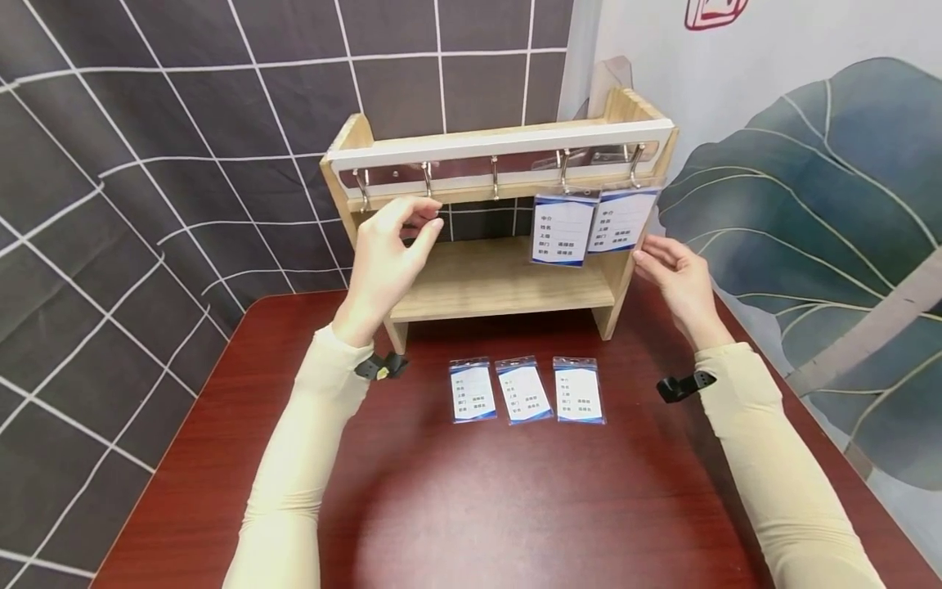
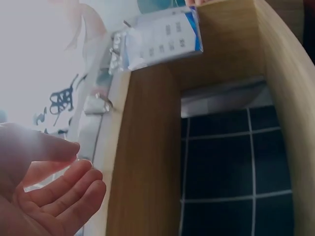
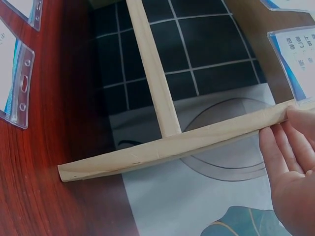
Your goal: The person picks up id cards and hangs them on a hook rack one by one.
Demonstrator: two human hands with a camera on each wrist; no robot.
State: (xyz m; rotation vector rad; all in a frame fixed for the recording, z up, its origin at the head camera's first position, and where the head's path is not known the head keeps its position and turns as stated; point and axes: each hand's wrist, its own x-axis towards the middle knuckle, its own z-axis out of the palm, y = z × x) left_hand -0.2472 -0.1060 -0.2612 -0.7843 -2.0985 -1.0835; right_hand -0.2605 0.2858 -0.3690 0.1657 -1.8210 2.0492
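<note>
My left hand [image 1: 390, 254] hovers in front of the hook rail's left half, beside a metal hook [image 1: 428, 178]. In the left wrist view its fingers are loosely bent with nothing between them. With thumb and fingertips, my right hand [image 1: 680, 282] holds the front edge of the wooden shelf's right side panel [image 3: 162, 146]. Just above it, a badge in a clear sleeve [image 1: 622, 219] hangs from the rightmost hook [image 1: 636, 164]. A second badge [image 1: 562, 229] hangs from the neighbouring hook to its left, partly overlapping it. Both badges are white with blue corners.
Three similar badges, left [image 1: 473, 393], middle [image 1: 523, 391] and right [image 1: 578, 391], lie in a row on the red-brown table [image 1: 471, 499] before the shelf. A dark tiled-pattern backdrop [image 1: 221, 123] stands behind and left; a leaf-patterned wall [image 1: 795, 213] is at right.
</note>
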